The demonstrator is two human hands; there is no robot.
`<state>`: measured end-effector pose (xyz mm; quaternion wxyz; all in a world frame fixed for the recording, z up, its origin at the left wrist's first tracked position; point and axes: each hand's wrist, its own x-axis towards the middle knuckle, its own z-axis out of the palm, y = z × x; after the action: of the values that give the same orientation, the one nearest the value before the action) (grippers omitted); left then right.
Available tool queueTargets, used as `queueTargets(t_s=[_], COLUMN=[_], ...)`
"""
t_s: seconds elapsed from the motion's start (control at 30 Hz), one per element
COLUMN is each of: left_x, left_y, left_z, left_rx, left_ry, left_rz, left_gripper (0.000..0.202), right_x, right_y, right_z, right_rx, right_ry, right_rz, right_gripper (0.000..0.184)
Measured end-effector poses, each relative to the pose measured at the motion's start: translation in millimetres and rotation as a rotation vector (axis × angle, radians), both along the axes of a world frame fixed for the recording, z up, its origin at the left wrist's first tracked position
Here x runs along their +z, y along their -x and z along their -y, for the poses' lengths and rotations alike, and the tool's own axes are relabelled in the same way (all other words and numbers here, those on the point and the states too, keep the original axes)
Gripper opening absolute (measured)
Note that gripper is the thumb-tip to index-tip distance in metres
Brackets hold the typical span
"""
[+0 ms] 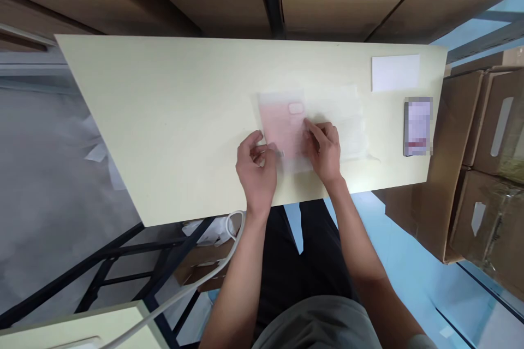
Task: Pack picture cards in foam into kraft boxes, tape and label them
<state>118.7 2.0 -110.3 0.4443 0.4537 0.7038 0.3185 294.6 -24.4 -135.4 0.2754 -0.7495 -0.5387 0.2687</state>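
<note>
A pink phone case in a frosted plastic sleeve (pixel 284 122) lies flat on the pale yellow table (pixel 172 120). My left hand (pixel 256 169) pinches the sleeve's lower left edge with curled fingers. My right hand (pixel 325 147) presses on the sleeve's right side, fingers bent over it. A stack of more clear sleeves (pixel 347 125) lies just right of the right hand.
A white card (pixel 395 72) and a phone (pixel 418 126) lie at the table's right end. Cardboard boxes (pixel 483 163) stand to the right and on shelves behind. A white cable (pixel 196 283) hangs below the table's near edge, over a dark metal frame (pixel 123 267).
</note>
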Motion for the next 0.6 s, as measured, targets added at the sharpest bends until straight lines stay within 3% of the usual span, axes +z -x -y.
queueTargets(t_s=[0.1,0.23,0.33,0.4,0.47,0.6], left_x=[0.1,22.9,44.0,50.6,47.9,23.0], left_y=[1.0,-6.6,-20.4,-34.6,-52.7,-93.2], left_z=[-6.3,-6.2,-1.9,0.5,2.3,5.2], left_rx=[0.073,0.111,0.020,-0.061,-0.125,-0.220], left_ry=[0.095,0.024,-0.074,-0.117,-0.140,-0.173], left_rz=[0.186,0.195,0.129,0.098,0.079,0.095], left_gripper=[0.040,0.038,0.040,0.041,0.039,0.038], right_x=[-1.0,-1.6,-0.1,6.3,18.6,46.9], right_y=[6.2,21.6,24.9,17.7,4.0,-26.7], right_z=[0.4,-5.3,-9.5,-8.0,-2.1,15.8], right_rx=[0.005,0.061,0.091,0.082,0.020,-0.172], right_ry=[-0.018,0.014,0.025,0.007,-0.010,-0.016], right_rz=[0.034,0.048,-0.014,-0.129,-0.268,-0.388], right_gripper=[0.048,0.047,0.046,0.045,0.045,0.052])
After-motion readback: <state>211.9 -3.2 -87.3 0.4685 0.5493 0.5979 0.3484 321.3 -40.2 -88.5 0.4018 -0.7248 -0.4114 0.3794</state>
